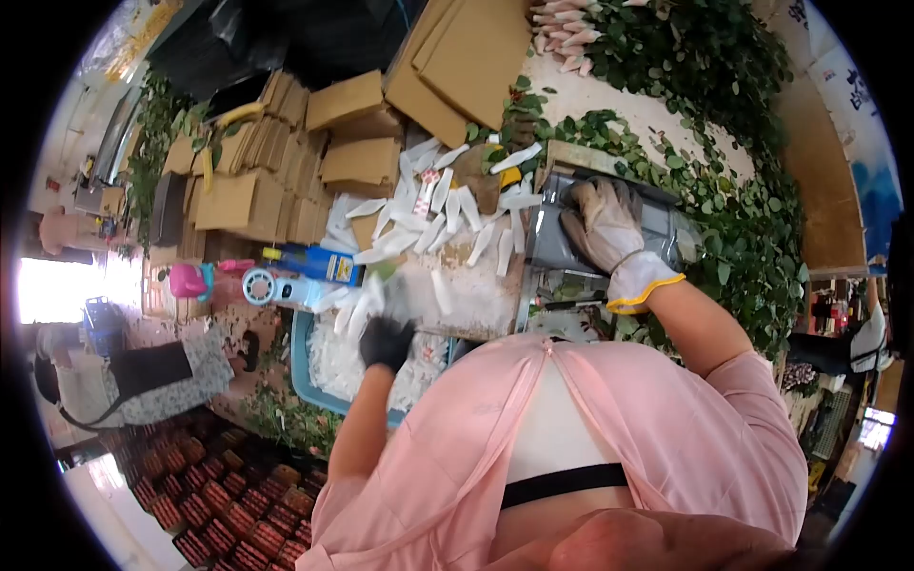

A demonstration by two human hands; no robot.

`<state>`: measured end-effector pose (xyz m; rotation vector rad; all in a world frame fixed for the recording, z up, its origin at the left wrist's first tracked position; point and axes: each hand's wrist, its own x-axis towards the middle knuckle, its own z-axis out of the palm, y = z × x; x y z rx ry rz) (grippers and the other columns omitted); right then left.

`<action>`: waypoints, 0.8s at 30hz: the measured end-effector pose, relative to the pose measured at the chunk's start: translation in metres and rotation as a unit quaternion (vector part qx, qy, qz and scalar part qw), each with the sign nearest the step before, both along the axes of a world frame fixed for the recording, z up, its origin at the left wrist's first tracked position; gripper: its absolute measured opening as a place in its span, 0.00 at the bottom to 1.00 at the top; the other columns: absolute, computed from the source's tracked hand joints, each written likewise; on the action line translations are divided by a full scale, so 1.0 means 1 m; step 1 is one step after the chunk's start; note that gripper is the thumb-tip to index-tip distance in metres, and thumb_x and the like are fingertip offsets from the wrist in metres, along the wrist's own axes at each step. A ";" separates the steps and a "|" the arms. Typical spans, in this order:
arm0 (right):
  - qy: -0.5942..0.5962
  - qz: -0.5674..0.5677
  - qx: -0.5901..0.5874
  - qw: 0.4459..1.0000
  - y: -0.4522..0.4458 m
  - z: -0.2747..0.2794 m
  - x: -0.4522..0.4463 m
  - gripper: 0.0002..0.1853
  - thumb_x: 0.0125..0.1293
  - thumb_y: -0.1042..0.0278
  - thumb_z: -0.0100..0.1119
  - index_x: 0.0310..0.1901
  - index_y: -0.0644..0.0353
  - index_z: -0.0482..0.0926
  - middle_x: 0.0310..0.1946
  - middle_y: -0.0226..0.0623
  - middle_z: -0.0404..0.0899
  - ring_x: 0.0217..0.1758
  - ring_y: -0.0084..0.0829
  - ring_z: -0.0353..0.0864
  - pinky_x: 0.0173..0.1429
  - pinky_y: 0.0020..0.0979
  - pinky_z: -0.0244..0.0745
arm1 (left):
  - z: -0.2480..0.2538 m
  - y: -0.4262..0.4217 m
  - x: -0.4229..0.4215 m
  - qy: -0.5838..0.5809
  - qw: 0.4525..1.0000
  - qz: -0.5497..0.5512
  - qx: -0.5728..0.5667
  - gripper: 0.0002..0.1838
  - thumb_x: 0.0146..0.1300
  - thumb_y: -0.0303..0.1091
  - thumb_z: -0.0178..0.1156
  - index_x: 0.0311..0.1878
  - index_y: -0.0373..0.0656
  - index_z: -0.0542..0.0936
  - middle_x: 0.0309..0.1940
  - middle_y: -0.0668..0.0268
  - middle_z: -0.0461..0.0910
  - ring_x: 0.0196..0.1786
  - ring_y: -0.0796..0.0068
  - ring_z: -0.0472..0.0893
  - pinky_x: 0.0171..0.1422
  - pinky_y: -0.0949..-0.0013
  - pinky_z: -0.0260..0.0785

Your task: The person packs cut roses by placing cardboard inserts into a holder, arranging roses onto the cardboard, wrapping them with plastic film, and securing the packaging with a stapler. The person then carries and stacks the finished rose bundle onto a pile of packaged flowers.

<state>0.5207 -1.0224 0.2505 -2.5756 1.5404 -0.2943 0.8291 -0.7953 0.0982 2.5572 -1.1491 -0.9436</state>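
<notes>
My left hand (388,344), in a black glove, is over the near edge of the worktop beside a blue tub (303,357). Motion smears its fingers, so their grip cannot be made out. White material (333,366), loosely heaped, fills the tub. Slim white sleeve-like pieces (430,233) lie scattered over the worktop ahead of this hand. My right hand (606,221), in a pale work glove with a yellow-edged cuff, rests on a grey tray-like fixture (547,233). Its fingers are stretched out, and nothing shows in them.
Folded cardboard (252,205) is stacked at the back left. Leafy green stems (743,224) cover the right side, with pink-wrapped bundles (568,36) beyond. A light-blue handheld fan (286,287) and a blue package (328,264) lie left. Another person (143,371) is farther left.
</notes>
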 end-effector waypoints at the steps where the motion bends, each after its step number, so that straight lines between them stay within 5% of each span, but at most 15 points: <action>1: 0.001 -0.002 -0.010 1.000 0.000 0.000 0.000 0.15 0.58 0.57 0.59 0.45 0.52 0.75 0.45 0.45 0.72 0.54 0.50 0.67 0.59 0.51 0.60 | -0.001 0.021 0.015 0.099 0.994 0.053 0.014 0.31 0.55 0.51 0.62 0.53 0.35 0.71 0.42 0.48 0.78 0.43 0.52 0.80 0.49 0.57 0.74; 2: 0.001 -0.007 0.009 1.000 0.001 0.006 0.002 0.15 0.58 0.57 0.59 0.44 0.52 0.75 0.45 0.45 0.72 0.54 0.50 0.67 0.59 0.51 0.59 | 0.002 0.039 0.019 0.320 0.928 0.185 -0.043 0.28 0.55 0.45 0.62 0.53 0.36 0.70 0.41 0.51 0.77 0.42 0.55 0.80 0.47 0.58 0.75; 3: -0.001 -0.013 0.016 1.000 0.001 0.005 0.002 0.15 0.58 0.57 0.59 0.45 0.52 0.75 0.45 0.45 0.72 0.54 0.50 0.67 0.59 0.51 0.60 | 0.012 0.045 0.022 0.519 0.794 0.303 -0.091 0.25 0.55 0.40 0.63 0.53 0.37 0.70 0.40 0.54 0.77 0.41 0.58 0.81 0.45 0.60 0.75; 5: 0.012 -0.010 0.010 1.000 0.001 0.006 0.002 0.15 0.58 0.57 0.59 0.45 0.51 0.75 0.45 0.45 0.72 0.54 0.50 0.67 0.58 0.51 0.60 | 0.064 0.012 -0.018 0.563 0.775 0.242 -0.156 0.27 0.54 0.31 0.62 0.57 0.38 0.65 0.42 0.57 0.75 0.44 0.60 0.80 0.47 0.60 0.75; 6: 0.012 -0.014 0.008 1.000 0.002 0.007 0.002 0.15 0.58 0.57 0.59 0.45 0.51 0.75 0.45 0.45 0.72 0.54 0.50 0.67 0.58 0.51 0.60 | 0.050 -0.006 -0.015 0.621 0.746 0.211 -0.119 0.35 0.52 0.26 0.61 0.63 0.38 0.58 0.48 0.56 0.72 0.45 0.60 0.80 0.48 0.61 0.75; 8: 0.002 -0.014 0.018 1.000 0.002 0.008 0.003 0.15 0.57 0.58 0.59 0.45 0.51 0.75 0.45 0.45 0.72 0.54 0.51 0.67 0.57 0.51 0.61 | 0.063 -0.059 -0.035 0.555 0.820 0.040 -0.135 0.46 0.48 0.25 0.63 0.70 0.45 0.50 0.50 0.56 0.71 0.49 0.64 0.78 0.51 0.65 0.73; 10: 0.003 -0.018 0.011 1.000 0.002 0.008 0.004 0.15 0.57 0.58 0.60 0.45 0.51 0.75 0.45 0.45 0.71 0.53 0.51 0.67 0.58 0.51 0.61 | 0.080 -0.108 -0.053 0.389 0.903 -0.160 -0.089 0.56 0.45 0.25 0.62 0.74 0.50 0.37 0.60 0.48 0.66 0.59 0.54 0.71 0.62 0.61 0.66; 11: 0.003 -0.016 0.008 1.000 0.002 0.008 0.004 0.15 0.56 0.59 0.60 0.45 0.51 0.75 0.45 0.45 0.71 0.53 0.51 0.67 0.58 0.52 0.61 | 0.082 -0.125 -0.060 0.350 0.878 -0.269 -0.182 0.55 0.43 0.24 0.61 0.74 0.49 0.42 0.63 0.45 0.63 0.64 0.51 0.67 0.66 0.61 0.61; 13: 0.007 -0.022 0.013 1.000 -0.001 0.008 0.005 0.15 0.56 0.59 0.60 0.45 0.51 0.75 0.45 0.45 0.71 0.53 0.51 0.68 0.58 0.52 0.61 | 0.077 -0.154 -0.068 0.310 0.855 -0.371 -0.188 0.53 0.41 0.24 0.60 0.74 0.48 0.46 0.64 0.45 0.62 0.65 0.50 0.65 0.67 0.62 0.59; 15: 0.003 -0.034 0.055 0.998 -0.002 0.006 0.004 0.18 0.57 0.53 0.58 0.47 0.49 0.74 0.48 0.44 0.71 0.58 0.50 0.66 0.64 0.57 0.55 | 0.083 -0.175 -0.070 0.342 0.847 -0.380 -0.144 0.52 0.41 0.24 0.60 0.73 0.46 0.49 0.64 0.45 0.62 0.66 0.51 0.65 0.67 0.61 0.59; 19: 0.013 -0.035 0.033 0.999 -0.003 0.005 0.004 0.16 0.55 0.57 0.59 0.46 0.48 0.76 0.44 0.41 0.72 0.56 0.48 0.67 0.64 0.57 0.55 | 0.087 -0.202 -0.070 0.426 0.794 -0.419 -0.106 0.46 0.45 0.23 0.57 0.72 0.44 0.52 0.64 0.53 0.66 0.66 0.58 0.67 0.67 0.64 0.58; 20: 0.011 -0.028 0.026 0.999 -0.004 0.001 0.003 0.14 0.56 0.60 0.57 0.45 0.47 0.75 0.44 0.41 0.72 0.55 0.47 0.68 0.63 0.56 0.56 | 0.094 -0.203 -0.071 0.346 0.841 -0.411 -0.067 0.37 0.51 0.29 0.58 0.67 0.44 0.60 0.46 0.44 0.76 0.50 0.49 0.78 0.54 0.59 0.70; 24: 0.039 -0.053 0.030 0.997 -0.004 -0.008 0.004 0.11 0.59 0.65 0.50 0.44 0.46 0.75 0.44 0.41 0.72 0.54 0.47 0.69 0.63 0.54 0.60 | 0.095 -0.206 -0.080 0.197 0.883 -0.426 0.003 0.25 0.55 0.39 0.61 0.55 0.41 0.68 0.42 0.47 0.79 0.45 0.48 0.79 0.49 0.58 0.72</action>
